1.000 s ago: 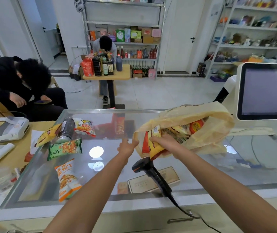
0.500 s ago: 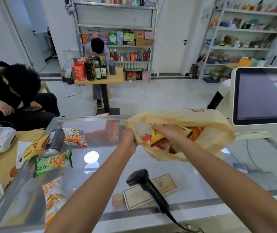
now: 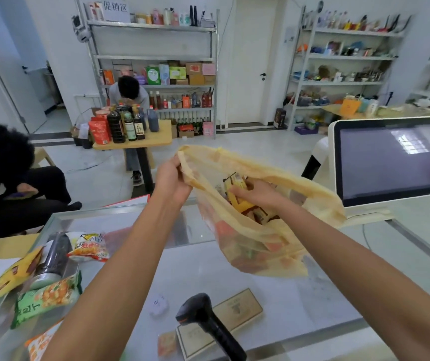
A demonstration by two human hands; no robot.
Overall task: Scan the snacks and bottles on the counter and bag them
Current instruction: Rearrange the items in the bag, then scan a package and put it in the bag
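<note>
Head view showed a row of unbagged goods at the left end of the glass counter (image 3: 339, 285). A yellow-and-brown packet (image 3: 13, 276) lay tilted against a dark bottle (image 3: 52, 256). The bottle was on its side, its long axis running away from the camera and its silver end nearest. Just right of the bottle sat a white-and-orange snack bag (image 3: 90, 247). A green packet (image 3: 47, 298) lay flat in front of the bottle, and an orange packet (image 3: 40, 342) was at the bottom edge, partly hidden by the forearm.

Further right, the left hand (image 3: 172, 178) was raised above the counter, fingers curled tight round the rim of the yellow plastic bag (image 3: 260, 248). It held the rim up so the mouth faced up and toward the camera. The mouth's long axis ran from that hand across to the right. The bag's bottom rested on the glass, and colourful packs showed through its thin wall.

The right hand (image 3: 258, 194) was inside the mouth, fingers closed on a yellow pack (image 3: 237, 203) (its label was too blurred to read).

Below, a black scanner (image 3: 208, 324) lay on the counter, head pointing away and left. At far right stood a white till screen (image 3: 388, 160).
</note>
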